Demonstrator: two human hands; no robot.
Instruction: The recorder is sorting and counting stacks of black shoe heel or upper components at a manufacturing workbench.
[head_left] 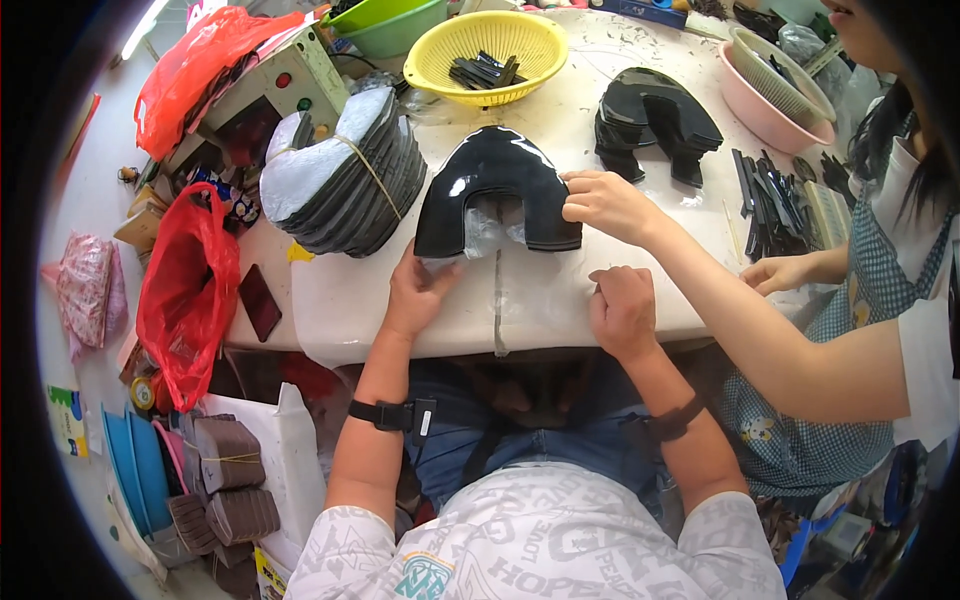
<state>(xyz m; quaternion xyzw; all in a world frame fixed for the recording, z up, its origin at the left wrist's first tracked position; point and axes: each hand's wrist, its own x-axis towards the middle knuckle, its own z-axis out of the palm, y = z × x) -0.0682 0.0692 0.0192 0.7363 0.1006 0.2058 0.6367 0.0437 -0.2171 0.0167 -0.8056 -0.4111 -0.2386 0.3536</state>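
Observation:
A glossy black horseshoe-shaped piece (490,180) lies on the white table (340,300), partly over a clear plastic sheet (487,232). My left hand (415,292) rests on the table just below the piece's left leg, fingertips on the plastic sheet. Near the table's front edge, my right hand (622,310) lies with its fingers curled, nothing visible in it. A co-worker's hand (605,203) reaches in from the right and pinches the piece's right leg.
A rubber-banded stack of grey-topped pieces (340,175) lies left of it, and more black pieces (655,120) behind right. A yellow basket (487,50), pink basin (770,100), black strips (765,200), red bags (185,290) and a switch box (275,90) surround them.

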